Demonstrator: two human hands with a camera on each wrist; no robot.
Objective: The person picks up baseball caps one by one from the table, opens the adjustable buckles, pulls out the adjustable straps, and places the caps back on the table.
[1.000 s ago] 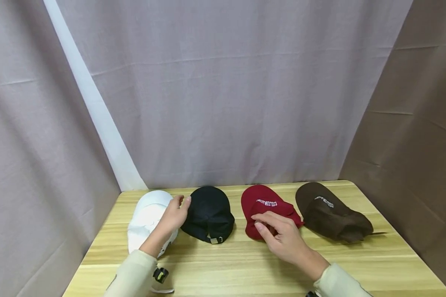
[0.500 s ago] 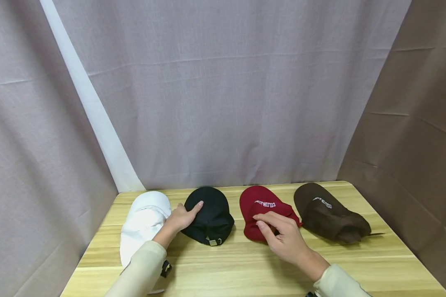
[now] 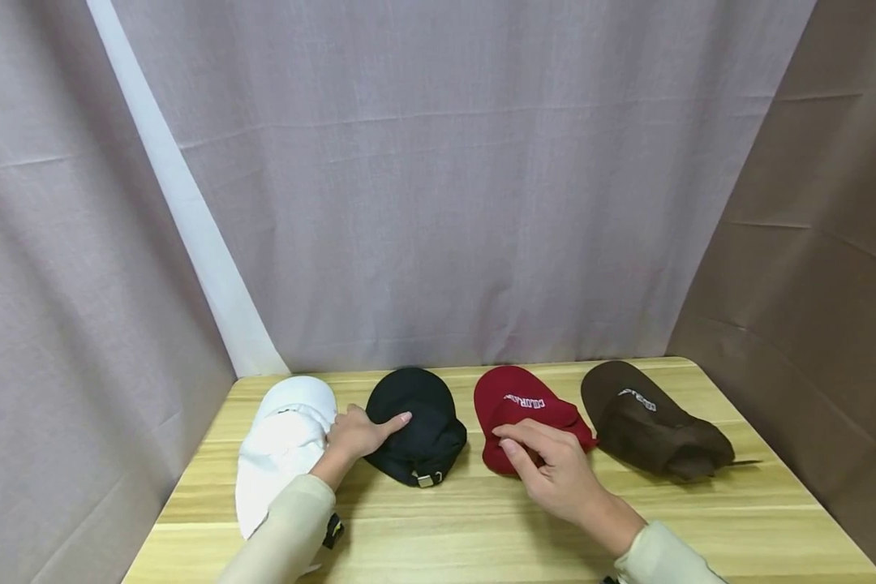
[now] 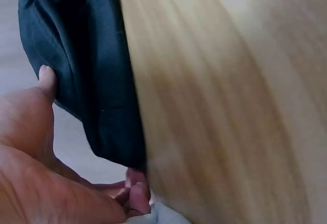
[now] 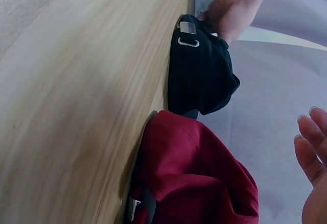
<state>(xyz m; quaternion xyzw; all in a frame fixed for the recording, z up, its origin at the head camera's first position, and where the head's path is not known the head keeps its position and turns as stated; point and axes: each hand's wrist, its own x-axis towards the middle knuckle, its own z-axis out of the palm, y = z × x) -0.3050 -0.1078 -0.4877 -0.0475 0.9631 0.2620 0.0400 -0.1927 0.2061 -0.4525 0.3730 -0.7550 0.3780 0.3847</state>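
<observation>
In the head view my left hand (image 3: 356, 434) is at the left side of a black baseball cap (image 3: 418, 430), thumb lying on its crown. The left wrist view shows the thumb (image 4: 47, 78) against the dark cloth and curled fingertips (image 4: 138, 196) at the cap's lower edge, the cap between them. A white cap (image 3: 283, 454) lies just left, partly hidden by my left forearm. My right hand (image 3: 555, 466) hovers over a red cap (image 3: 507, 389) with white lettering, its fingers loosely bent and holding nothing. The right wrist view shows the black cap's strap buckle (image 5: 188, 28).
A brown cap (image 3: 650, 422) with white lettering lies at the right, its strap end sticking out. All the caps sit in a row on a wooden table (image 3: 438, 535). Grey curtains (image 3: 438, 203) hang behind and on the left; a brownish curtain (image 3: 810, 324) is at the right.
My left hand has moved right from above the white cap to the black cap and taken hold of it. The black cap has shifted slightly right, the white one slightly left. My right hand stays put.
</observation>
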